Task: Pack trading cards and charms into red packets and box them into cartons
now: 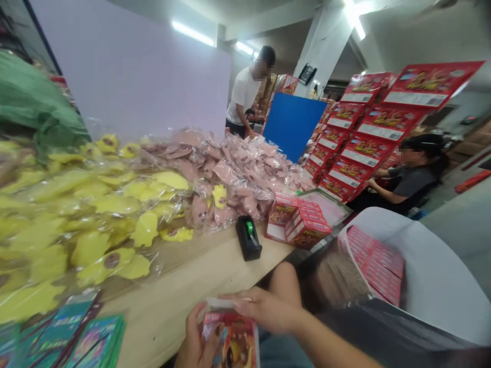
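Observation:
A small red printed box [236, 345] sits low in the view, above my lap. My left hand [195, 335] is closed round its left side, with the thumb across the printed front. At the top edge my right hand [259, 308] has its fingers closed on a white flap [220, 303] of the box. Past my hands, a black tape dispenser [249, 240] with a green core stands on the table [164, 301]. Right beside it is a red display carton [307, 222] with several small red boxes in it.
Bagged yellow figures [115, 204] and pink ones [245, 163] are heaped across the table. Teal card packs [92, 342] lie front left. A white bin [433, 260] with red boxes stands right. Red cartons [356, 135] are stacked behind; two people [243, 97] work nearby.

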`<state>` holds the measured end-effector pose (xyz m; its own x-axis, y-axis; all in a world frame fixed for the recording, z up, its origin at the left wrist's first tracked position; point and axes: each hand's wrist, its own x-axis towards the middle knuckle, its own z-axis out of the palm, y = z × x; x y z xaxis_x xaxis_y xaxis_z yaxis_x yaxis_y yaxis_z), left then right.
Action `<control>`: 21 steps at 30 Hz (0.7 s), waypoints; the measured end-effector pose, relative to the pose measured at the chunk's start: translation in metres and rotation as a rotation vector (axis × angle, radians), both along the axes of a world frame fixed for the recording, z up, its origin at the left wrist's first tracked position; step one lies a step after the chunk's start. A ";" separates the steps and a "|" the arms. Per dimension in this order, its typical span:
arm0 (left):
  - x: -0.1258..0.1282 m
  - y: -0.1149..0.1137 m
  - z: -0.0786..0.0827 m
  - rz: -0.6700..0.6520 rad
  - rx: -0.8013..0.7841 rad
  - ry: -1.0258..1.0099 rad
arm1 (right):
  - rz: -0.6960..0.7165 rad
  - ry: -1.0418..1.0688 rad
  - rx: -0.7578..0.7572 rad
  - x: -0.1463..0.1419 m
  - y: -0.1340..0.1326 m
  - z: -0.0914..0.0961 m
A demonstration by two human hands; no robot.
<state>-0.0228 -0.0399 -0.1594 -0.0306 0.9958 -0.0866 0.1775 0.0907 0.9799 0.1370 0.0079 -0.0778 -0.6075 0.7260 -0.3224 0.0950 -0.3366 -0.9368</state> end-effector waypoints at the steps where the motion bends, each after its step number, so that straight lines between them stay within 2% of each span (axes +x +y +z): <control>1: 0.000 -0.003 0.004 0.009 0.006 0.005 | 0.126 -0.041 0.062 0.002 0.001 0.010; 3: -0.004 -0.011 0.015 -0.004 0.009 0.054 | 0.231 -0.105 0.102 0.003 0.000 0.029; 5: -0.010 -0.018 0.027 -0.029 0.008 0.117 | 0.219 -0.147 0.106 -0.002 -0.001 0.040; 9: -0.022 -0.023 0.040 -0.075 -0.049 0.152 | 0.225 -0.217 0.195 -0.020 0.000 0.037; 12: -0.028 -0.023 0.042 -0.112 -0.070 0.140 | 0.222 -0.232 0.124 -0.029 0.007 0.032; 14: -0.028 -0.025 0.043 -0.090 -0.061 0.108 | 0.252 -0.258 0.120 -0.030 0.013 0.036; 18: -0.022 -0.026 0.038 0.006 -0.078 0.009 | 0.445 -0.295 0.306 -0.024 0.013 0.057; 20: -0.022 -0.021 0.033 -0.031 -0.069 -0.051 | 0.543 -0.329 0.452 -0.023 0.004 0.062; 21: -0.025 -0.017 0.030 -0.085 -0.050 -0.071 | 0.541 -0.353 0.525 -0.023 -0.002 0.059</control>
